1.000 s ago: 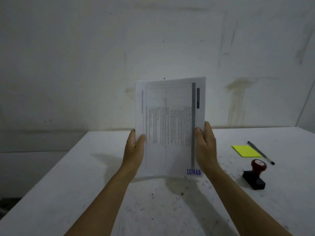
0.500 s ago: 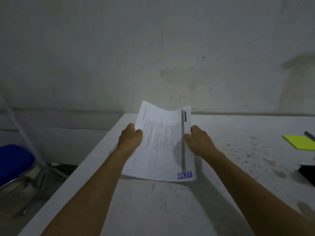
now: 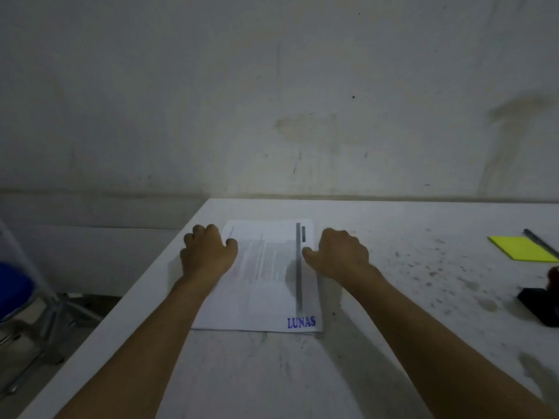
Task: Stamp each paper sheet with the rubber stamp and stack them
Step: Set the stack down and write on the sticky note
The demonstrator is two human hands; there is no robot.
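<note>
Both your hands, left (image 3: 208,254) and right (image 3: 340,254), are now setting the sheets (image 3: 266,279) flat on the table's (image 3: 393,373) left side, fingers curled at their edges, after holding them upright; the stamp (image 3: 541,300), sitting far right, is waiting.

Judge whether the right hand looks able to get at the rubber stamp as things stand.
Probably yes. The right hand rests by the paper stack, and only bare table shows between it and the rubber stamp at the right edge of view.
</note>
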